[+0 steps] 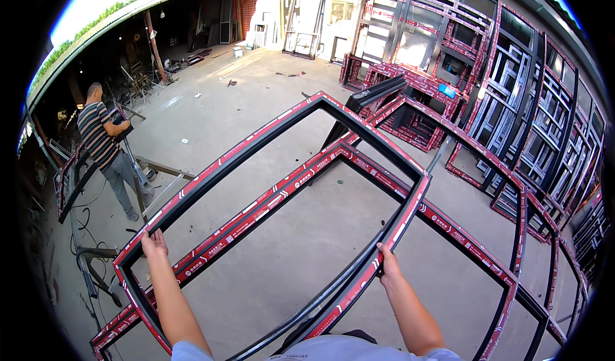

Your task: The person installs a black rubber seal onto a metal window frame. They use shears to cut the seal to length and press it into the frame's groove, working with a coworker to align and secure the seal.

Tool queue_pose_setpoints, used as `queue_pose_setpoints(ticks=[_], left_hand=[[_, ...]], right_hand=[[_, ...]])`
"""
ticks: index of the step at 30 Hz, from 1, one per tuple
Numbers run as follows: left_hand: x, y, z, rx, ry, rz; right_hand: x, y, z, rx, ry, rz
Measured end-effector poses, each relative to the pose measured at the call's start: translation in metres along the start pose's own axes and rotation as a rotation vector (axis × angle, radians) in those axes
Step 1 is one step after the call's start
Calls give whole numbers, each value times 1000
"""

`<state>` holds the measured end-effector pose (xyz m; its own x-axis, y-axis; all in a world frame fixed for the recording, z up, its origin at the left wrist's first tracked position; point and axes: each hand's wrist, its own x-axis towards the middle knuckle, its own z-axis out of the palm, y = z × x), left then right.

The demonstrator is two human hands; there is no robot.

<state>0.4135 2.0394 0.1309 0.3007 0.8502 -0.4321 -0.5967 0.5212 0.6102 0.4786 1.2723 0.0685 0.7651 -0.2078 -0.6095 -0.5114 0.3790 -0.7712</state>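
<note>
Left hand (154, 243) and right hand (387, 266) each clamp a side rail of the large black rectangular metal window frame with red protective tape (320, 101), held over the concrete floor (301, 233). A slackened grip could drop it onto the similar frame lying below (461, 236).

The window frame (269, 149) is black metal wrapped in red tape with white arrows and lettering. The bigger frame (448, 226) on the pale grey concrete floor (307, 233) has the same colours. Far left, a person's shirt (96, 133) has dark and light stripes, over probably grey trousers.
</note>
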Motion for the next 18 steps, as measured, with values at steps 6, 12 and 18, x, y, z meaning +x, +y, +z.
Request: queue_pose_setpoints(ticks=[6, 12, 18], left_hand=[[-69, 72, 30, -36, -155, 71], [-147, 125, 55, -73, -383, 95], [-196, 103, 108, 7, -660, -55]], right_hand=[[-50, -24, -14, 107, -76, -75], [-128, -19, -69, 348, -125, -162], [-221, 25, -183, 509, 78, -249]])
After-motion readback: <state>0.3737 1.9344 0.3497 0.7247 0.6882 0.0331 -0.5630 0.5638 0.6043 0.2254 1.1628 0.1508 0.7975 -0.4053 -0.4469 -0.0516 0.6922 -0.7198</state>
